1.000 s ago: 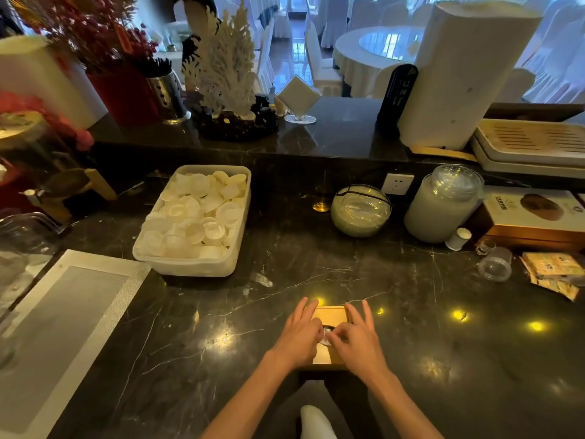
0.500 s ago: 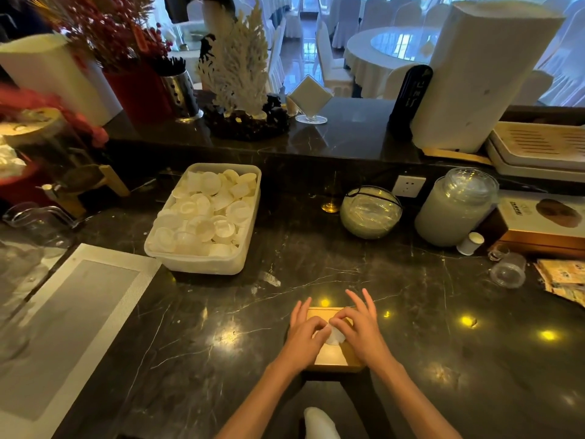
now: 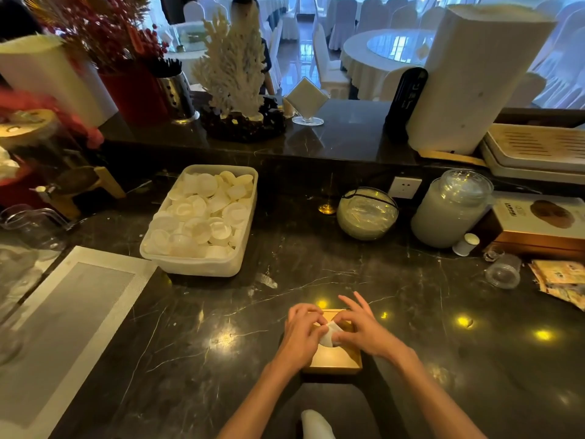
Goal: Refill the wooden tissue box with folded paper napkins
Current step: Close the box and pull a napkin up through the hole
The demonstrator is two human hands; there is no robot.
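Note:
The wooden tissue box [image 3: 335,359] lies flat on the dark marble counter near its front edge. A tuft of white napkin [image 3: 329,335] sticks up from the opening in its top. My left hand [image 3: 300,335] rests on the box's left half, its fingers curled and pinching the napkin. From the right, my right hand [image 3: 364,327] pinches the same tuft with thumb and forefinger, its other fingers spread over the box's far edge. Most of the box top is hidden under both hands.
A white plastic tub [image 3: 202,264] of round white lids stands back left. A grey mat [image 3: 63,312] lies at left. A glass bowl [image 3: 367,213], a lidded jar [image 3: 449,210], a gold box [image 3: 538,229] and a small tipped jar [image 3: 503,270] stand to the right.
The napkin tuft has come further up out of the box's opening. My left fingers have curled in from flat onto the napkin. The view has shifted slightly.

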